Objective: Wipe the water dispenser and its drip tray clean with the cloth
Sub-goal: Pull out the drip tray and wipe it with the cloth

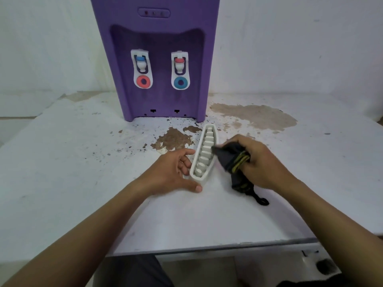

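The purple water dispenser stands upright at the back of the worn white table, and I take it as my landmark. Its two taps face me, and the slot at its foot where the tray would sit is bare. The white drip tray is out of the dispenser and lies on the table in front of it, toward its right corner, well apart from the base. The tray looks tipped up on one long side, so its slotted grille faces right; its long axis runs away from me, the far end leaning slightly right, toward the dispenser's right foot. This axis decides the stroke: I judge the wipe should run along the slats, near end to far end. Both hands flank the tray, on the side away from the dispenser. My left hand is half open, fingers touching the tray's back face and thumb by its near end, steadying rather than clamping. My right hand is closed around the bunched dark cloth, whose tip touches the grille about midway; a loose tail of it trails on the table toward me. The right hand is nearer the working face.
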